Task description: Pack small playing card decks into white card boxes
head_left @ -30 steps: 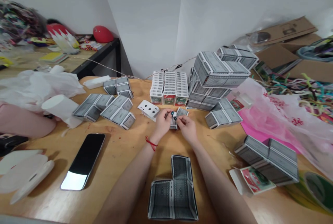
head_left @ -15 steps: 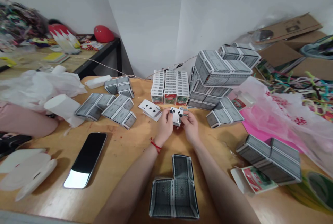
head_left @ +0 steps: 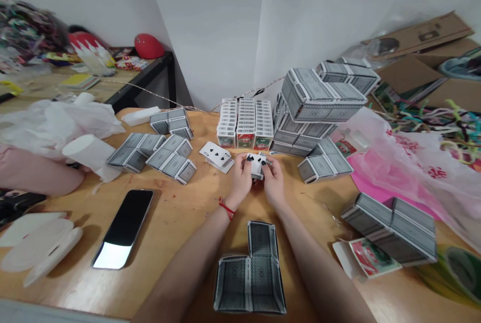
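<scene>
Between my two hands is a small stack of playing cards (head_left: 256, 165), with a spade card face up on top. My left hand (head_left: 241, 179) grips its left side, thumb on the face. My right hand (head_left: 273, 179) pinches the right side, its thumb also on top. Left of my hands, a few loose playing cards (head_left: 217, 155) lie on the table, spades up. Just beyond stand three rows of card boxes (head_left: 245, 121). Between my forearms sits an L-shaped block made of playing cards (head_left: 249, 275), grey card backs outward.
More card-built blocks stand at left (head_left: 172, 157) and right (head_left: 325, 160), some in a tall stack (head_left: 315, 107). A phone (head_left: 124, 228) lies front left. An opened card box (head_left: 370, 258) and green tape roll (head_left: 456, 273) sit front right. A pink bottle (head_left: 37, 170) lies far left.
Both hands have drawn slightly closer around the stack, which now lies straighter between them. The right hand's fingers have closed in along its edge. The other objects have stayed put.
</scene>
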{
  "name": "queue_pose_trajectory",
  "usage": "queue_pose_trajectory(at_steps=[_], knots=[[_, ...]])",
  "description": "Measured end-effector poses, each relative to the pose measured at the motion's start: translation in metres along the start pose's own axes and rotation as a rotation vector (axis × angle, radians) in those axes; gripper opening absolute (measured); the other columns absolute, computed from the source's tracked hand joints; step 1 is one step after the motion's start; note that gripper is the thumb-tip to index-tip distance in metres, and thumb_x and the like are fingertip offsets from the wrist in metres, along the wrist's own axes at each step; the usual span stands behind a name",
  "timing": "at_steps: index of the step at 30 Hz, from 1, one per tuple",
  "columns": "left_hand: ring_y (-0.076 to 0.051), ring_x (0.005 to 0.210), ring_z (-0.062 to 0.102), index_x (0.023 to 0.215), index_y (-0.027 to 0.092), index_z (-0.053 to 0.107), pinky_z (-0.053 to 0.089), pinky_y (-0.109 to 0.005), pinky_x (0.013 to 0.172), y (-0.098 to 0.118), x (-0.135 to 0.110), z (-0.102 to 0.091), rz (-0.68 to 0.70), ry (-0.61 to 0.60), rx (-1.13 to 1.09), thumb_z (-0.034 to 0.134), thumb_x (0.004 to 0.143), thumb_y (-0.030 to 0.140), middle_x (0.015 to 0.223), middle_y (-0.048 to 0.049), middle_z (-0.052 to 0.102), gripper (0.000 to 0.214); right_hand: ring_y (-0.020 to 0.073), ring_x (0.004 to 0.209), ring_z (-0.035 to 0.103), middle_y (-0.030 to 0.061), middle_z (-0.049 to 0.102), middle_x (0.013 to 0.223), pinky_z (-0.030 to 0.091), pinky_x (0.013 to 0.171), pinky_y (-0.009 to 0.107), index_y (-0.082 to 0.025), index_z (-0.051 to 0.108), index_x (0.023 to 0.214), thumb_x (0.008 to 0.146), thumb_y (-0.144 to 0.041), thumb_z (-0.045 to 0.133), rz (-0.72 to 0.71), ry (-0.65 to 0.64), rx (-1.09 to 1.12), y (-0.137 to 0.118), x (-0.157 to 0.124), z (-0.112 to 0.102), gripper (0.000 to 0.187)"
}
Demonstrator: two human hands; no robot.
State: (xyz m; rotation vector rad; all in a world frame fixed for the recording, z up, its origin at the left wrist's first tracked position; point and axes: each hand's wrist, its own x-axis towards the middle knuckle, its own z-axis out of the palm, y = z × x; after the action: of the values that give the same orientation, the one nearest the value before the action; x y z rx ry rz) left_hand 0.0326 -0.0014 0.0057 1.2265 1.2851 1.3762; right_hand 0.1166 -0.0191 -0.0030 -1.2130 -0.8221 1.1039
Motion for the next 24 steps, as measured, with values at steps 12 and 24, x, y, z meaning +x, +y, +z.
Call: queue_pose_trajectory(at_steps=[12, 24], knots=[[-0.013, 0.076, 0.05, 0.082, 0.021, 0.045, 0.041, -0.022, 0.065, -0.0047, -0.0018, 0.0002, 0.011, 0.073, 0.037, 0.036, 0.077, 0.012, 0.081, -0.0006, 0.051, 0.014, 0.0091, 0.041, 0.042, -0.006, 0.047, 0.059, 0.035, 0.037, 0.021, -0.023, 0.047, 0.088, 0.074, -0.032, 0.042, 0.034, -0.103, -0.019, -0.0031, -0.0016, 0.001, 0.018], [-0.013, 0.077, 0.05, 0.082, 0.019, 0.046, 0.042, -0.023, 0.07, -0.0061, 0.0006, 0.0051, 0.051, -0.003, -0.031, 0.038, 0.075, 0.011, 0.082, -0.0012, 0.052, 0.014, 0.0091, 0.046, 0.041, -0.005, 0.046, 0.063, 0.034, 0.039, 0.02, -0.022, 0.051, 0.083, 0.072, -0.028, 0.044, -0.057, -0.035, -0.024, -0.0006, 0.0011, -0.003, 0.015]])
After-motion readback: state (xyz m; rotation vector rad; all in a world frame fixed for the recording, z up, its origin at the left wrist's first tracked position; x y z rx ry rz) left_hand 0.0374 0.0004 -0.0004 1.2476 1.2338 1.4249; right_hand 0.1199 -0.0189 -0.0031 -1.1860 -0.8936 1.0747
